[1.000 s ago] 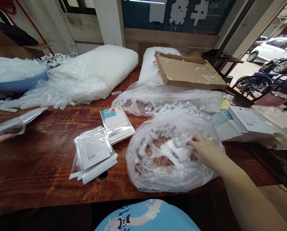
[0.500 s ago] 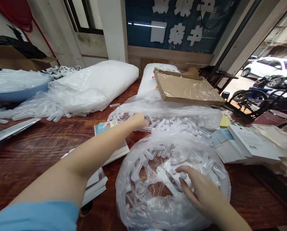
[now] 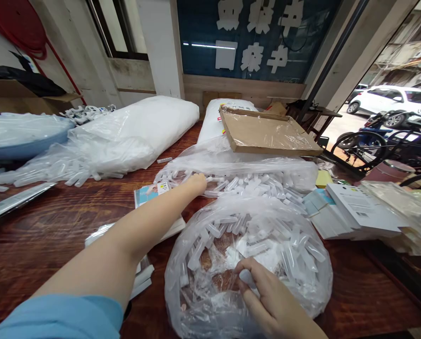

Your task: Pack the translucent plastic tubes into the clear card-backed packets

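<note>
My left hand (image 3: 198,183) reaches forward to the near edge of a pile of small translucent plastic tubes (image 3: 260,186) spilling from a clear bag (image 3: 267,165). Its fingers are curled; their tips and anything in them are hidden. In the foreground, my right hand (image 3: 267,294) pinches a small whitish plastic piece (image 3: 246,278) with a rounded end between thumb and index finger. Below that hand lies an open clear plastic bag (image 3: 182,235) with its edge spread in a ring, holding more translucent pieces (image 3: 295,249).
Stacks of printed cards lie under my left forearm (image 3: 145,195) and at right (image 3: 359,212). A shallow cardboard tray (image 3: 270,134) rests on white bags behind. A large white sack (image 3: 154,122) and a blue basin (image 3: 30,141) stand at left on the dark wooden table (image 3: 72,216).
My right hand has moved left and toward me with the small plastic piece pinched in it. My left hand stays at the tube pile; the whole view has shifted slightly.
</note>
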### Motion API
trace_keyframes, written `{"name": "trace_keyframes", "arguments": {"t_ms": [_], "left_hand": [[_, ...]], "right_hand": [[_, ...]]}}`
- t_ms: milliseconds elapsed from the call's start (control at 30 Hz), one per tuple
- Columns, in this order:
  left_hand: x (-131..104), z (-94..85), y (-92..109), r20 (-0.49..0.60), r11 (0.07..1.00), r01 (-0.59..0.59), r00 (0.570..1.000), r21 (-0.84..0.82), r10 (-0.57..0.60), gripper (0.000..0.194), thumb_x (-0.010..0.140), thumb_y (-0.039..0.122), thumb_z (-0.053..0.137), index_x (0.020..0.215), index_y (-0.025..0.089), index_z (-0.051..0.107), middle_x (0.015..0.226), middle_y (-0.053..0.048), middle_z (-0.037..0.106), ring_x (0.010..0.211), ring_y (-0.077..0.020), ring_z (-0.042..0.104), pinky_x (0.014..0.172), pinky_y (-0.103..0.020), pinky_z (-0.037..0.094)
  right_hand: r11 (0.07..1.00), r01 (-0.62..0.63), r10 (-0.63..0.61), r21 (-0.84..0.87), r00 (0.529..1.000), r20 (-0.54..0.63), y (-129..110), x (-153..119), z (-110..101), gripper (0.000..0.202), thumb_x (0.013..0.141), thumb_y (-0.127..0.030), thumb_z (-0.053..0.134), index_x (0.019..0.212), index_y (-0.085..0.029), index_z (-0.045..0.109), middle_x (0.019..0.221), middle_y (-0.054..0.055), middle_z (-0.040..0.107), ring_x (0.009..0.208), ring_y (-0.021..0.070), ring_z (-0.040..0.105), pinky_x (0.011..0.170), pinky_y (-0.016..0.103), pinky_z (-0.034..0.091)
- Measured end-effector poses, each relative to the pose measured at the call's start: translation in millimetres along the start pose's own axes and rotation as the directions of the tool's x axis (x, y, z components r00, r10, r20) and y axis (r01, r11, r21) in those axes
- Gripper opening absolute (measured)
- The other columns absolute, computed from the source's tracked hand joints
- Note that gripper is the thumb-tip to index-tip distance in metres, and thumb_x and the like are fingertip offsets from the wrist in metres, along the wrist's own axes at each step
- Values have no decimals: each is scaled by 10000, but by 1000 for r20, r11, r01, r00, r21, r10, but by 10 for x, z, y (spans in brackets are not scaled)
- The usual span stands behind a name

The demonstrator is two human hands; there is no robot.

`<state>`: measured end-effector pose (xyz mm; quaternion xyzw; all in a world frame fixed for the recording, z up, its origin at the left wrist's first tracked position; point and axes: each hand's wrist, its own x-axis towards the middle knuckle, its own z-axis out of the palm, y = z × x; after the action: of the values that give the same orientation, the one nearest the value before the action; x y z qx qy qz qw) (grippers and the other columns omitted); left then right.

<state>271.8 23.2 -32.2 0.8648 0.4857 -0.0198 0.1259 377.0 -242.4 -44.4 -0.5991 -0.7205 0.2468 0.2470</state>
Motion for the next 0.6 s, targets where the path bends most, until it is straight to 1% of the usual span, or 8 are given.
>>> {"name": "trace_keyframes", "arguments": {"t_ms": [100,167,233,300,367,433,533,600], "left_hand": [[-319,-105,-10,-55,998,-40,998,53,43,349,826,316,491,1122,131,488,1155,-111,501,1020,-229,501,853,-448,404],[-632,-165,20,-59,990,-125,990,68,129,317,836,266,456,1119,125,477,1127,-125,507,1016,-236,498,851,-421,391],[-999,-199,74,-26,971,-230,972,63,232,275,825,179,406,1082,125,488,1057,-134,531,965,-237,520,811,-371,395],[-1369,-208,142,18,949,-312,950,44,312,261,788,113,368,1005,133,514,975,-127,550,879,-232,542,747,-340,399],[-1682,-204,205,53,936,-351,935,13,350,237,740,88,382,921,142,525,916,-111,555,815,-227,544,700,-329,398],[-1909,-199,235,73,940,-341,937,-24,342,204,699,82,413,859,148,521,869,-99,555,786,-227,539,678,-324,397],[-2112,-192,177,71,961,-266,960,-79,271,195,680,116,456,867,149,501,854,-94,556,790,-234,542,674,-326,408],[-2209,-169,83,43,955,-200,976,-218,214,235,694,216,516,919,155,488,879,-86,560,800,-240,548,671,-326,421]], "right_hand": [[999,6,-11,-43,992,-129,-44,30,-34,149,794,-144,385,902,-210,465,751,3,585,663,138,561,595,244,457],[983,86,-125,-162,961,-245,-84,92,-80,183,799,-145,393,952,-201,476,801,28,595,715,155,567,637,269,465],[919,165,-284,-359,907,-311,-161,185,-133,264,794,-139,402,1041,-191,483,857,59,594,779,186,563,690,312,463],[830,208,-386,-517,884,-264,-281,288,-169,345,786,-137,416,1124,-181,466,890,77,580,807,205,550,715,334,456],[780,234,-394,-581,904,-164,-425,369,-168,324,790,-140,423,1108,-160,480,912,88,566,810,206,541,710,324,454],[760,251,-365,-600,928,-75,-557,401,-129,223,790,-137,424,989,-153,524,890,87,557,784,199,537,668,303,450],[767,264,-322,-585,947,6,-664,347,-28,151,763,-119,438,870,-158,537,812,72,556,741,199,542,617,291,439],[843,224,-251,-489,968,12,-668,271,43,208,755,-112,438,939,-146,529,853,85,575,789,214,556,660,316,446]]}}
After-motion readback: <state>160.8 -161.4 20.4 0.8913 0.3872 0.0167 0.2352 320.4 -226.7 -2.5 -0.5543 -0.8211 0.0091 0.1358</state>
